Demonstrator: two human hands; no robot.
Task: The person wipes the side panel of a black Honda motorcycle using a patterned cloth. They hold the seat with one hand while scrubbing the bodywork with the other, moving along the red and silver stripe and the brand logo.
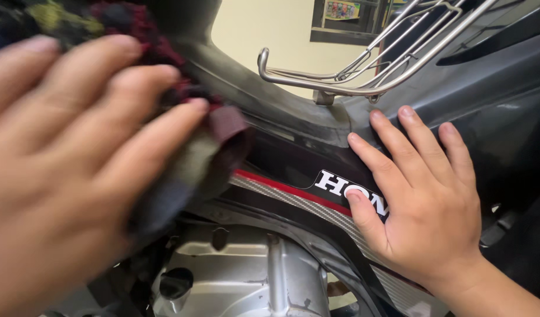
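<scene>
My left hand (76, 170) pressed a dark red cloth (188, 158) against the motorcycle's black side panel (293, 158), my right hand (425, 205) lay flat, fingers spread, on its lower striped edge, silver engine casing (246, 276) below, chrome rack (375, 64) above.

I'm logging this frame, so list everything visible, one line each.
cleaning cloth: one, dark red, green and black, pressed on the bodywork at left
motorcycle side panel: one, black with a red and silver stripe, centre to right
metal rack: one, silver, top centre
engine casing: one, silver-grey, bottom centre
wall: one, cream, behind the frame
shelf of small items: one, dark, top centre, blurred
left hand: one, closed on the cloth
right hand: one, flat on the panel, fingers spread
</scene>
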